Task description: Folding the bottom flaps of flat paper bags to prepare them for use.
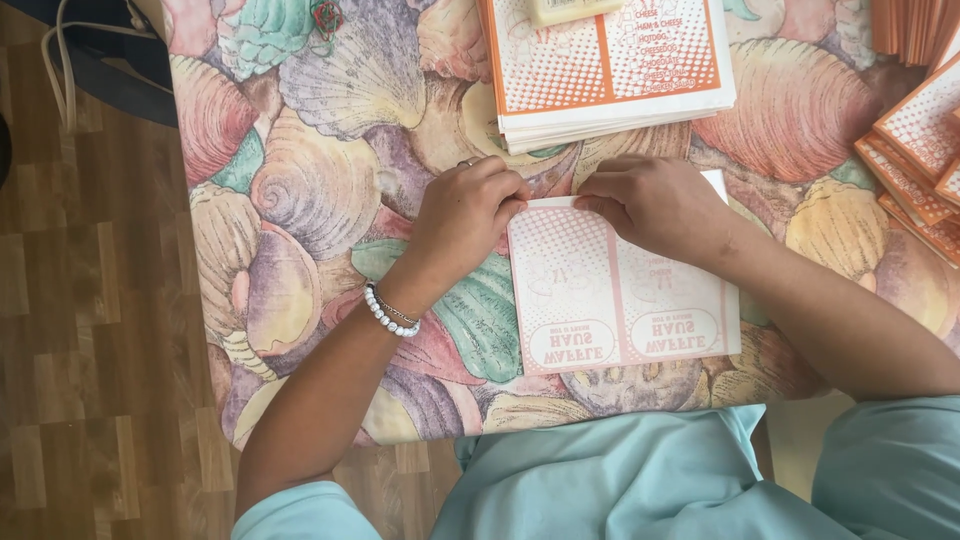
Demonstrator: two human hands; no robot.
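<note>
Pinching top edge of printed paper sheet (600, 300): left hand (468, 212), fingers closed on upper-left corner; beaded bracelet (390, 312) at wrist. Sheet flat on shell-pattern tablecloth (300, 180), near front edge. Right hand (655, 205) w/ fingertips pressed on top edge. Stack of same sheets (610, 70) just behind; folded orange pcs (920, 150) far right.
</note>
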